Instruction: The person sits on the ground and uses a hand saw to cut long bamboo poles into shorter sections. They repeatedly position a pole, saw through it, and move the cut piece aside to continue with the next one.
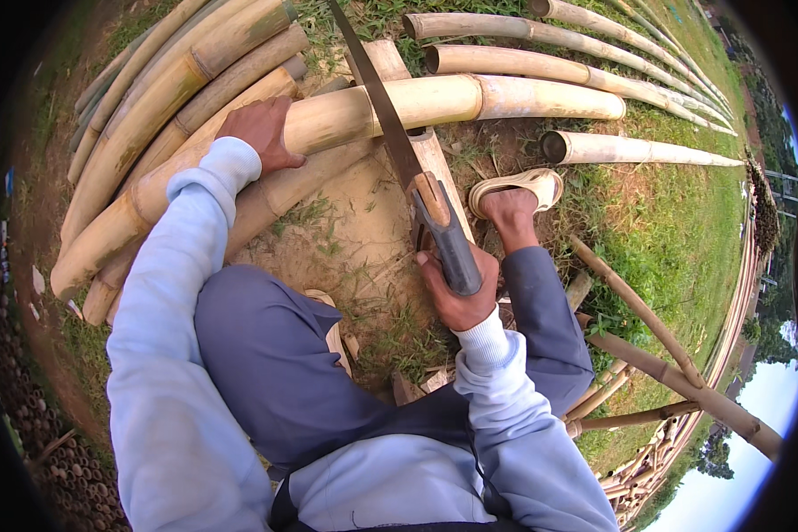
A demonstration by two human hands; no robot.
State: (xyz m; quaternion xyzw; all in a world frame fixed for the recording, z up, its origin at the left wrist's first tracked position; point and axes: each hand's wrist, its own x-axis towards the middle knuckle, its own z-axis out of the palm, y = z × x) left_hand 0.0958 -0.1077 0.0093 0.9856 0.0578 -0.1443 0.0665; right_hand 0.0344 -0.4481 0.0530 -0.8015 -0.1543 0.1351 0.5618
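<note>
A thick pale-yellow bamboo pole point(430, 100) lies crosswise in front of me, over a wooden block point(383, 62). My left hand point(262, 131) is wrapped over the top of the pole, left of the block. In my right hand point(459, 288) is a handsaw point(383, 111), gripped by its dark handle with a wooden front piece. The long blade points up and away, lying across the pole just right of the left hand. Whether its teeth have entered the bamboo cannot be made out.
More bamboo poles point(164, 111) are stacked at the left, and several others point(541, 66) lie spread on grass to the upper right. My sandalled foot point(516, 195) stands beyond the right hand. A bamboo frame point(683, 381) stands at the right; cut bamboo pieces point(75, 483) are piled lower left.
</note>
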